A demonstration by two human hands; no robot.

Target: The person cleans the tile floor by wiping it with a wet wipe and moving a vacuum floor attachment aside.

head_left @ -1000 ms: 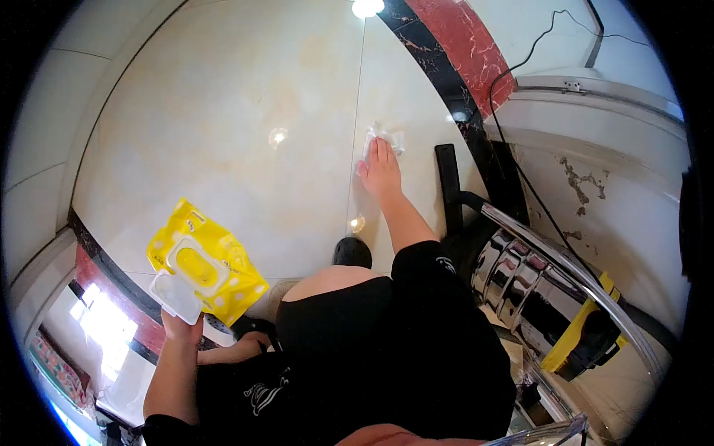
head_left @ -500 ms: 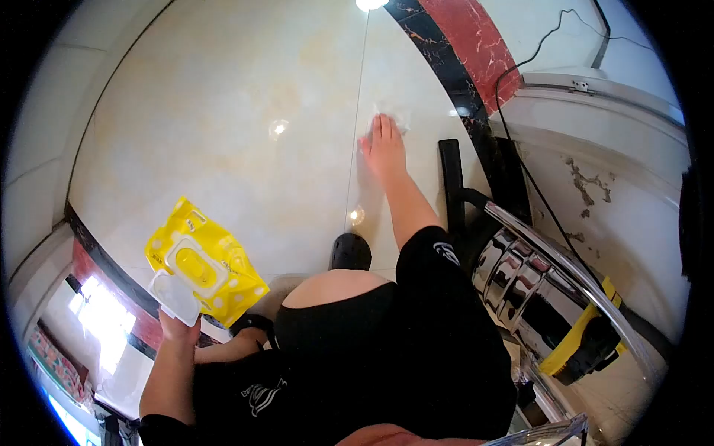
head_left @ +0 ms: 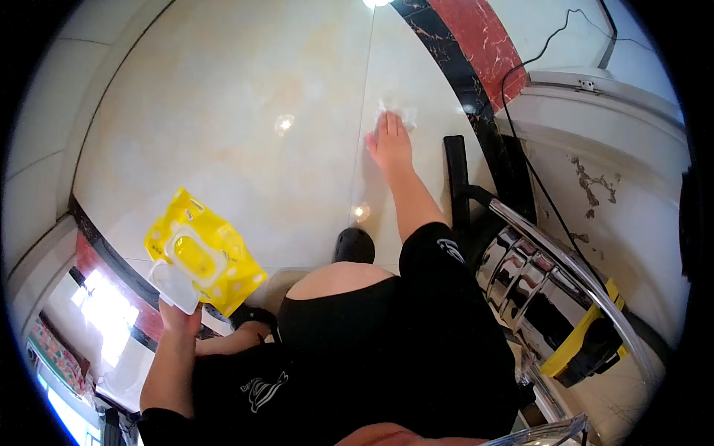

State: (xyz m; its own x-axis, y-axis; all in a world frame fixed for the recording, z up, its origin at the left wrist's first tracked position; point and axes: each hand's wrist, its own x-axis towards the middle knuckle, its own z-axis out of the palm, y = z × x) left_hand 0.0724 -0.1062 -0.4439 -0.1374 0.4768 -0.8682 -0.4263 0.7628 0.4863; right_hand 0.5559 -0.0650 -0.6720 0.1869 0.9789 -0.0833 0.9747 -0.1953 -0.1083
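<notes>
Left hand (head_left: 181,318), 8 o'clock: fingers grip pack (head_left: 235,262) (lid (head_left: 174,287) open); likely soft, hold edge | right hand (head_left: 392,151), 1 o'clock: fingers flat on wipe (head_left: 408,117)

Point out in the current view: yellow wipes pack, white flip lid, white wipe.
Yellow wipes pack (head_left: 196,256): head view, yellow panel inside the white opening frame.
White flip lid (head_left: 175,287): head view, middle of the raised lid.
White wipe (head_left: 408,117): head view, exposed right-hand part.
</notes>
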